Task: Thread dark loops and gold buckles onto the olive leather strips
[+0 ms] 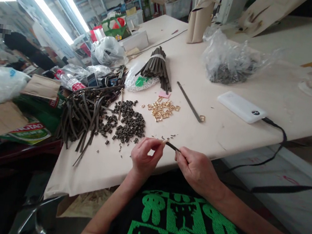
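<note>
Between my hands, over the table's front edge, is a short dark leather strap (172,146) with a small gold buckle at its left end. My left hand (147,155) pinches that buckle end between thumb and fingertips. The strap's other end is gripped by my right hand (195,168), its fingers closed. Beyond my hands lies a pile of gold buckles (163,109). A heap of small dark leather loops (129,123) spreads to its left. One single strap with a buckle (189,102) rests flat to the right of the pile.
A bundle of dark straps (156,65) is tied farther back. More straps (82,114) hang over the left edge. A white power bank (241,107) with a black cable lies right. Behind it sit a clear plastic bag (230,61) and a beige bag (200,22).
</note>
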The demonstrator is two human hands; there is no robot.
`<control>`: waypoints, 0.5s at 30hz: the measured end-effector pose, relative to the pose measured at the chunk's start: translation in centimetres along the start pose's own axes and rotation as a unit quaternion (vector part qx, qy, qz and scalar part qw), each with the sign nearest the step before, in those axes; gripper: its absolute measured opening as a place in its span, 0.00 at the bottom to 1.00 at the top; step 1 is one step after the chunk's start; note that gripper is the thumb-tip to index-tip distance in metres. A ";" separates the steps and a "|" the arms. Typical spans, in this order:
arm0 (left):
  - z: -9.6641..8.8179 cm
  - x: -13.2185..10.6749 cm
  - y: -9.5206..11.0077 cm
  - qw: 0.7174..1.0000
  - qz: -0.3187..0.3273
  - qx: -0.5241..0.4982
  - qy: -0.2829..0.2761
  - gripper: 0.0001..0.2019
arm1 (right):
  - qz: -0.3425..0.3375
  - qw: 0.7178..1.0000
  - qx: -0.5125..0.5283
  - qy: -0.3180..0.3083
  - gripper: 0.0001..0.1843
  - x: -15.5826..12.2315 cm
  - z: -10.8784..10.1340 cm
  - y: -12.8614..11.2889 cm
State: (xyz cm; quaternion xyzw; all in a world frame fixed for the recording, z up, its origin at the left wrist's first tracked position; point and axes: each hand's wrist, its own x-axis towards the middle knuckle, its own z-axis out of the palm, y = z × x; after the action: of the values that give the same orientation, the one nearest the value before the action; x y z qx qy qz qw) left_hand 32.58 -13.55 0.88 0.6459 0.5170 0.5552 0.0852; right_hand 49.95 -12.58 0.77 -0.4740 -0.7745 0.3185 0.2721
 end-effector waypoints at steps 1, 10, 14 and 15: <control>0.1 -0.1 0.0 1.000 0.000 -0.005 -0.013 0.07 | -0.001 1.000 0.005 0.001 0.16 0.1 0.1 0.0; 1.4 -1.5 1.1 0.979 -0.097 -0.150 -0.102 0.10 | -0.028 0.977 0.210 -0.010 0.15 0.3 0.4 0.6; 1.9 -1.6 0.9 0.928 -0.232 -0.280 -0.077 0.20 | -0.038 0.966 0.254 -0.030 0.17 0.0 0.2 0.8; 2.0 -1.5 0.8 0.915 -0.253 -0.304 -0.078 0.22 | -0.041 0.964 0.261 -0.034 0.17 -0.1 0.1 0.9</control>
State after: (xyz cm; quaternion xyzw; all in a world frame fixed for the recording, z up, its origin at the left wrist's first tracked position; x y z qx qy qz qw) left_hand 34.88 -14.17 -0.27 0.4778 0.4615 0.5929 0.4553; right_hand 50.37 -12.37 0.01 -0.3431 -0.6920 0.5142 0.3730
